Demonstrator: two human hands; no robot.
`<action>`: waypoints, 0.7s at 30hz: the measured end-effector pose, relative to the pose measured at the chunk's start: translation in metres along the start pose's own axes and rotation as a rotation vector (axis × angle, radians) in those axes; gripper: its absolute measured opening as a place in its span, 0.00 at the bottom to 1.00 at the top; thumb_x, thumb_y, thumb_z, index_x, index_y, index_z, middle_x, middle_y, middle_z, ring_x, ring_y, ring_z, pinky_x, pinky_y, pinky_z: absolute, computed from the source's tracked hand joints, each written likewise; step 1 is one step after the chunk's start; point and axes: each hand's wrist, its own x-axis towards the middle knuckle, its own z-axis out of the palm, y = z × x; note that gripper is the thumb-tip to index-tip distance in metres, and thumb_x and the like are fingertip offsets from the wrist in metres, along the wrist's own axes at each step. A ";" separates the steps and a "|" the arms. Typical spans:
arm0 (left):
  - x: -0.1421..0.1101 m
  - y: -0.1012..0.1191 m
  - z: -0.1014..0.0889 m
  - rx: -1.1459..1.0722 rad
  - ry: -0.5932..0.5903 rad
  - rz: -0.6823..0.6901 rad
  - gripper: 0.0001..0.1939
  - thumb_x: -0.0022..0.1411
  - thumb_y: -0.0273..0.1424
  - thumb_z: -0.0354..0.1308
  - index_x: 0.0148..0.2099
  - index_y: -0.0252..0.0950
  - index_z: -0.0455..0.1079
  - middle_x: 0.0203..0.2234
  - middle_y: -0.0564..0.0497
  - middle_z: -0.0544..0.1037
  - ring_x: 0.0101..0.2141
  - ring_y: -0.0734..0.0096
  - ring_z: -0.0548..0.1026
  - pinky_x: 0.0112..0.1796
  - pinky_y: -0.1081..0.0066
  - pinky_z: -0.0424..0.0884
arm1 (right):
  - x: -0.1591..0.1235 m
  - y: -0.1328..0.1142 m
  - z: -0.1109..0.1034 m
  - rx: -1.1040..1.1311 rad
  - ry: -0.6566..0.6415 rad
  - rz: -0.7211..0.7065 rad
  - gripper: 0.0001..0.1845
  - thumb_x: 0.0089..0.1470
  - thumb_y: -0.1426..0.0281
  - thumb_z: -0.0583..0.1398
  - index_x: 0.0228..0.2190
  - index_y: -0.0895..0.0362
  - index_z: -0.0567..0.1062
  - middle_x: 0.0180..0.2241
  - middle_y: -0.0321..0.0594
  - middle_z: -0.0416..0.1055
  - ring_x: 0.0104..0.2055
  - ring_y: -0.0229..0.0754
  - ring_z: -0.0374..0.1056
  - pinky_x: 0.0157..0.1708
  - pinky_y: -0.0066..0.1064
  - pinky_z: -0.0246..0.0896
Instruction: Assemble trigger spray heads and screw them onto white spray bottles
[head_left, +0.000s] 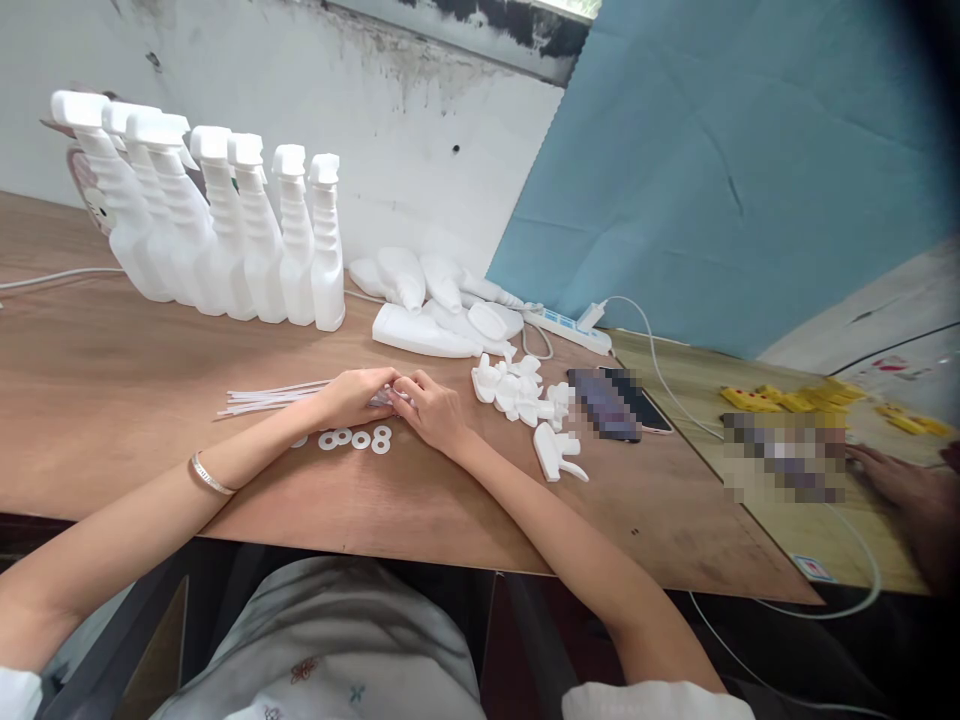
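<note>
Both hands meet on the table in front of me. My left hand [360, 393] is closed, its fingers curled and touching my right hand [429, 408], which is closed too. A bit of something white shows between the fingertips, mostly hidden by them. Thin white dip tubes [262, 400] run along the table and pass behind my left wrist and hand. Just below the hands lie several flat white ring washers [361, 440]. To the right, a pile of white trigger spray heads [517, 390] sits on the table, with one spray head [556, 452] lying apart.
Several white spray bottles [247, 240] with heads stand in a row at the back left. Headless bottles [427, 330] lie in a heap beside them. A power strip [570, 328] and a phone [637, 400] are at the right. Another person's hand [892, 478] is at the adjoining table.
</note>
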 end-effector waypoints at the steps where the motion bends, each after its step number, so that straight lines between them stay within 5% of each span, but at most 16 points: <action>1: 0.000 0.000 0.000 0.004 0.000 0.002 0.11 0.57 0.36 0.52 0.41 0.36 0.61 0.32 0.50 0.73 0.33 0.66 0.73 0.32 0.72 0.64 | 0.000 0.000 0.000 0.003 -0.004 0.001 0.13 0.59 0.62 0.50 0.33 0.54 0.72 0.30 0.36 0.69 0.26 0.33 0.64 0.22 0.25 0.46; 9: -0.002 -0.002 0.001 0.092 0.062 0.065 0.15 0.56 0.34 0.53 0.45 0.35 0.62 0.34 0.50 0.74 0.35 0.65 0.74 0.33 0.72 0.64 | -0.005 0.006 0.007 0.133 0.101 0.028 0.14 0.53 0.60 0.55 0.38 0.57 0.64 0.31 0.39 0.72 0.30 0.40 0.69 0.25 0.27 0.54; 17: -0.001 0.004 -0.003 0.310 0.336 0.147 0.10 0.57 0.35 0.54 0.38 0.34 0.67 0.31 0.49 0.76 0.32 0.67 0.73 0.34 0.70 0.62 | -0.006 0.004 0.008 0.092 0.348 -0.070 0.12 0.53 0.61 0.56 0.34 0.55 0.62 0.36 0.41 0.71 0.33 0.38 0.69 0.29 0.27 0.60; 21: -0.001 0.005 -0.003 0.343 0.376 0.149 0.10 0.57 0.35 0.53 0.36 0.34 0.67 0.29 0.49 0.75 0.30 0.69 0.72 0.32 0.71 0.61 | -0.006 0.004 0.007 0.063 0.365 -0.096 0.09 0.54 0.62 0.56 0.33 0.55 0.63 0.36 0.40 0.71 0.34 0.38 0.69 0.31 0.27 0.60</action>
